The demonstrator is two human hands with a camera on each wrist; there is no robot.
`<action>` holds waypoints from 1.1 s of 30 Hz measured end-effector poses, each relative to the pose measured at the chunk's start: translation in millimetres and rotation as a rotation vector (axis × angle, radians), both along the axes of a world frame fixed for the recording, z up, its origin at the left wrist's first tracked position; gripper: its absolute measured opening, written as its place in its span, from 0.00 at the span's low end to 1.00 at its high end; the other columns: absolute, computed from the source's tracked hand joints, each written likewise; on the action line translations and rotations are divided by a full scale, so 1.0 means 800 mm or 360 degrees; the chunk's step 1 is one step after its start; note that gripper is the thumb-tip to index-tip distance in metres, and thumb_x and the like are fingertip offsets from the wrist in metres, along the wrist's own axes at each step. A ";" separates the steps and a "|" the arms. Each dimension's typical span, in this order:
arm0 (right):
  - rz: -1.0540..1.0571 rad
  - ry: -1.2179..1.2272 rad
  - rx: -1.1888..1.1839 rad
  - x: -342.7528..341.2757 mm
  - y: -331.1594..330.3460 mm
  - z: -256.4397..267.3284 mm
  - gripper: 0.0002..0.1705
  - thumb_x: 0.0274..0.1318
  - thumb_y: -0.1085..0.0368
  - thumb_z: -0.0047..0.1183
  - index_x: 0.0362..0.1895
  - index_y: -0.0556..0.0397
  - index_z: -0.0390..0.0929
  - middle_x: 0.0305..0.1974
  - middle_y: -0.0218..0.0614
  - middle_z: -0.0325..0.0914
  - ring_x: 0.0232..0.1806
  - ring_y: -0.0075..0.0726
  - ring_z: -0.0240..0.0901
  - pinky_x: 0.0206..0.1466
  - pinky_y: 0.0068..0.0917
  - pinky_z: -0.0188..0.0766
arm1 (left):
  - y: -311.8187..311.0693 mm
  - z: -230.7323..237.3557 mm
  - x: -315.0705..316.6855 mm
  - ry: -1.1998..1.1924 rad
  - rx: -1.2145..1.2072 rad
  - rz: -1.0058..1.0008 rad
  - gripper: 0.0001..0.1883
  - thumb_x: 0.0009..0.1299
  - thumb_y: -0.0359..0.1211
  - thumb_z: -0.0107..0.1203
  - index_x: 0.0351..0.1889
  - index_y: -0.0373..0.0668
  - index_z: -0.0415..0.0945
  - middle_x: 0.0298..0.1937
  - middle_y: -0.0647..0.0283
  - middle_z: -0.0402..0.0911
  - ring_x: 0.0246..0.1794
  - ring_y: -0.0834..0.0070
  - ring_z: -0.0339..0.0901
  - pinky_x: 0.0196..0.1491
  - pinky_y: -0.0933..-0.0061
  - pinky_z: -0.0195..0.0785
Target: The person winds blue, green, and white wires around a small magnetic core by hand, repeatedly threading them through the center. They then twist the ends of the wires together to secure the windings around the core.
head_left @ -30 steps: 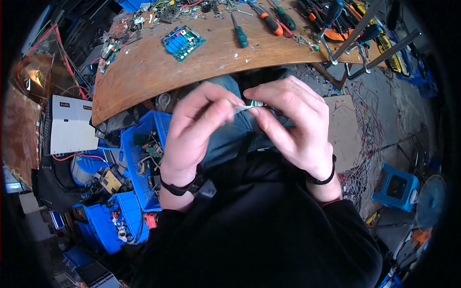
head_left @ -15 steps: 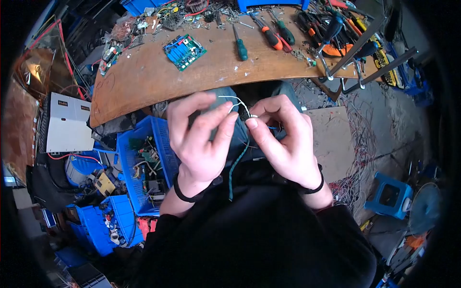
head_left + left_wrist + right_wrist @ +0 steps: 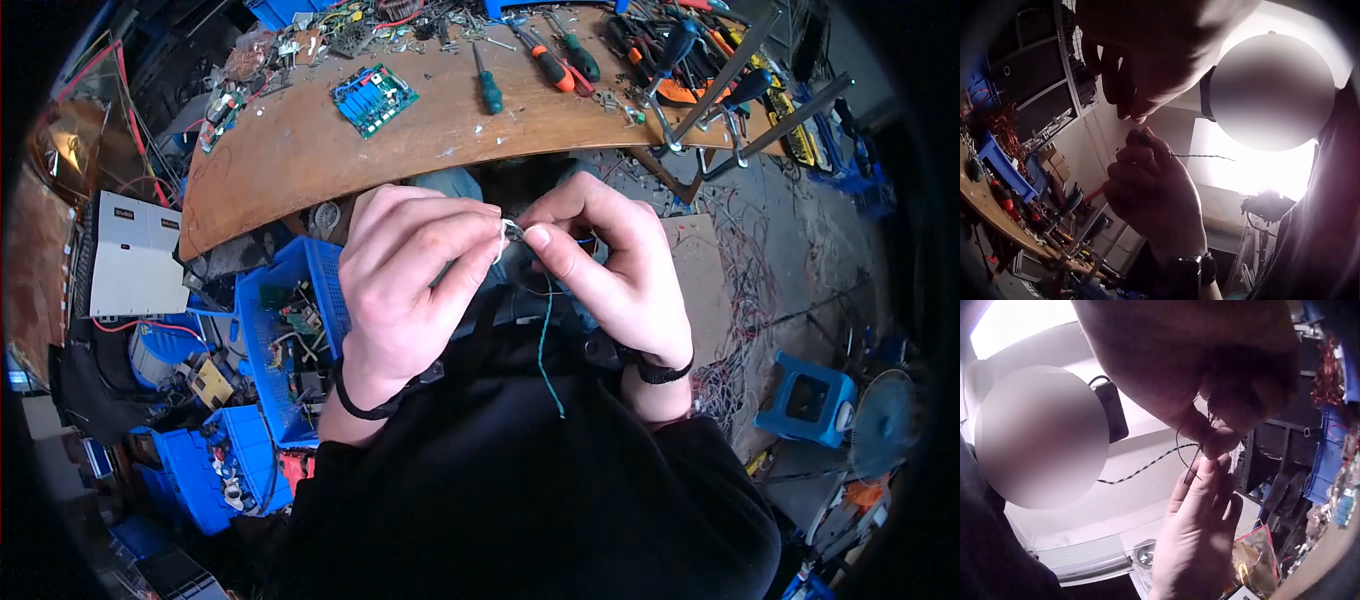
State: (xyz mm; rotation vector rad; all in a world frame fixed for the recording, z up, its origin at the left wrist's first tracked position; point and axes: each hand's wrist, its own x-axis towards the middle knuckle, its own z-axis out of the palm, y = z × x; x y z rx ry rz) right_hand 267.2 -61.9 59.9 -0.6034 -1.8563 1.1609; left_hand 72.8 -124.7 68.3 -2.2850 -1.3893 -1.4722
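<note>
I see the left hand (image 3: 400, 285) pinching the white wire (image 3: 502, 243), fingertips nearly closed, and the right hand (image 3: 625, 280) pinching a small dark piece (image 3: 515, 232), probably to steady it; the green twisted wire (image 3: 544, 350) hangs below. Both work off the table's (image 3: 300, 180) near edge; I judge the blue crate (image 3: 335, 283) limits room leftward.

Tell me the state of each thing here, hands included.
Left hand, pinching a white wire
Right hand, pinching a small dark piece
Green twisted wire, end dangling
Circuit board, flat on the table
Blue crate, open, holding electronic parts
Nearest green screwdriver, lying down
</note>
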 end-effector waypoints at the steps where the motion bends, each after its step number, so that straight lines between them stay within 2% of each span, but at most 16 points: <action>1: -0.0001 0.0010 -0.0003 0.001 -0.002 0.002 0.09 0.62 0.65 0.59 0.36 0.59 0.78 0.25 0.34 0.76 0.25 0.23 0.71 0.32 0.23 0.68 | -0.001 0.000 0.001 0.0010 0.0010 0.0001 0.11 0.57 0.21 0.69 0.37 0.39 0.81 0.40 0.58 0.87 0.40 0.62 0.80 0.43 0.67 0.73; 4: 0.0006 -0.0052 -0.0015 0.001 -0.002 0.004 0.09 0.62 0.65 0.59 0.37 0.59 0.78 0.25 0.35 0.77 0.25 0.26 0.72 0.31 0.23 0.68 | 0.000 -0.001 0.006 0.0022 0.0123 -0.0008 0.12 0.57 0.22 0.69 0.38 0.39 0.82 0.40 0.57 0.87 0.40 0.62 0.81 0.43 0.67 0.73; 8: 0.0064 -0.0012 0.0084 0.005 0.001 0.002 0.09 0.62 0.64 0.59 0.37 0.58 0.79 0.27 0.37 0.78 0.25 0.33 0.75 0.31 0.25 0.69 | -0.006 0.000 0.000 -0.0040 -0.0168 -0.0062 0.09 0.61 0.21 0.66 0.39 0.37 0.82 0.44 0.55 0.86 0.43 0.63 0.81 0.46 0.69 0.73; 10: 0.0081 -0.0029 0.0078 0.004 0.002 0.003 0.09 0.61 0.64 0.59 0.38 0.58 0.79 0.27 0.38 0.79 0.26 0.35 0.76 0.31 0.26 0.69 | -0.007 -0.003 -0.002 -0.0472 -0.0509 -0.0150 0.09 0.62 0.23 0.67 0.40 0.38 0.83 0.43 0.59 0.86 0.40 0.68 0.82 0.47 0.70 0.73; 11: 0.0081 -0.0041 0.0185 0.004 0.003 0.003 0.09 0.61 0.63 0.60 0.38 0.57 0.80 0.28 0.38 0.80 0.27 0.36 0.76 0.32 0.27 0.69 | -0.008 -0.004 -0.004 -0.0471 -0.0511 -0.0149 0.09 0.62 0.23 0.67 0.40 0.38 0.83 0.43 0.59 0.86 0.40 0.68 0.82 0.47 0.70 0.73; 13: 0.0082 -0.0053 0.0291 0.003 0.003 0.003 0.09 0.60 0.63 0.61 0.38 0.56 0.80 0.30 0.38 0.80 0.28 0.37 0.77 0.33 0.27 0.70 | -0.009 -0.008 -0.008 -0.0774 -0.0784 -0.0233 0.08 0.64 0.22 0.65 0.41 0.36 0.82 0.42 0.60 0.85 0.42 0.70 0.82 0.49 0.71 0.73; 18: 0.0267 0.0051 0.0266 0.007 0.007 0.002 0.11 0.57 0.64 0.64 0.42 0.54 0.82 0.34 0.38 0.83 0.32 0.38 0.79 0.35 0.29 0.72 | -0.008 -0.011 -0.007 -0.0813 -0.0726 -0.0360 0.09 0.64 0.22 0.65 0.42 0.36 0.82 0.42 0.59 0.85 0.43 0.71 0.82 0.48 0.72 0.73; 22: 0.0265 -0.0037 0.0247 0.013 0.006 0.009 0.14 0.55 0.65 0.64 0.46 0.54 0.81 0.36 0.37 0.84 0.33 0.37 0.80 0.36 0.29 0.73 | -0.009 -0.011 0.000 -0.0616 -0.0586 -0.0201 0.07 0.67 0.26 0.64 0.41 0.36 0.81 0.41 0.58 0.83 0.43 0.71 0.79 0.47 0.73 0.71; 24: 0.0057 0.0110 0.0254 0.004 -0.001 0.006 0.16 0.53 0.67 0.66 0.46 0.56 0.79 0.36 0.36 0.83 0.31 0.35 0.79 0.35 0.28 0.73 | -0.007 -0.009 0.003 -0.0402 -0.0445 -0.0064 0.08 0.70 0.31 0.63 0.39 0.35 0.79 0.44 0.57 0.79 0.45 0.72 0.76 0.49 0.74 0.67; 25: 0.0056 0.0111 0.0253 0.002 -0.004 0.004 0.16 0.53 0.67 0.66 0.46 0.56 0.79 0.36 0.36 0.83 0.31 0.35 0.79 0.35 0.28 0.73 | -0.006 -0.011 0.004 -0.0401 -0.0446 -0.0064 0.08 0.70 0.31 0.63 0.39 0.35 0.79 0.44 0.57 0.79 0.45 0.72 0.76 0.49 0.74 0.67; 27: -0.0209 0.0085 0.0243 -0.001 -0.009 0.001 0.16 0.52 0.69 0.67 0.44 0.57 0.77 0.34 0.35 0.83 0.29 0.33 0.77 0.33 0.26 0.72 | -0.002 -0.021 0.005 -0.0397 -0.0299 0.0127 0.09 0.68 0.33 0.65 0.37 0.35 0.80 0.45 0.55 0.80 0.45 0.65 0.79 0.48 0.68 0.70; 28: -0.0260 0.0057 0.0356 -0.005 -0.010 0.001 0.15 0.51 0.68 0.67 0.42 0.56 0.76 0.32 0.35 0.81 0.26 0.33 0.75 0.30 0.27 0.71 | -0.004 -0.025 0.006 -0.0524 -0.0376 0.0078 0.10 0.68 0.34 0.65 0.37 0.36 0.80 0.50 0.52 0.78 0.48 0.64 0.77 0.51 0.66 0.69; 31: -0.0436 0.0040 0.0557 -0.012 -0.011 -0.001 0.16 0.52 0.68 0.68 0.42 0.56 0.76 0.30 0.36 0.80 0.25 0.36 0.75 0.30 0.28 0.71 | -0.003 -0.028 0.011 -0.0623 -0.0320 -0.0010 0.08 0.68 0.32 0.65 0.37 0.36 0.81 0.51 0.52 0.78 0.46 0.64 0.77 0.51 0.65 0.69; 33: -0.0509 0.0011 0.0626 -0.012 -0.010 -0.002 0.15 0.52 0.67 0.68 0.41 0.55 0.76 0.29 0.36 0.79 0.25 0.40 0.76 0.31 0.30 0.71 | -0.006 -0.029 0.016 -0.0670 -0.0304 0.0012 0.08 0.66 0.32 0.66 0.37 0.38 0.82 0.52 0.52 0.78 0.48 0.63 0.76 0.52 0.65 0.68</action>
